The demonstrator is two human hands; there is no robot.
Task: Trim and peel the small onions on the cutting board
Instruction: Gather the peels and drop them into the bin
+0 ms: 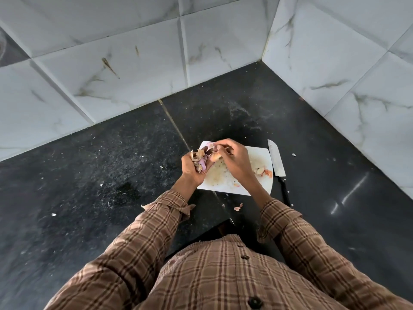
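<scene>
Hands: left hand cupped, fingers curled round a heap of dry onion skins and a purple peeled onion; right hand just beside it, fingertips pinching a pale skin piece.
Cutting board: white, stained, under both hands, on the dark surface.
Board scraps: small onion piece with peel near its right edge.
Knife: flat on the surface, along the board's right side.
Stray peel: on the surface, near the board's front edge.
</scene>
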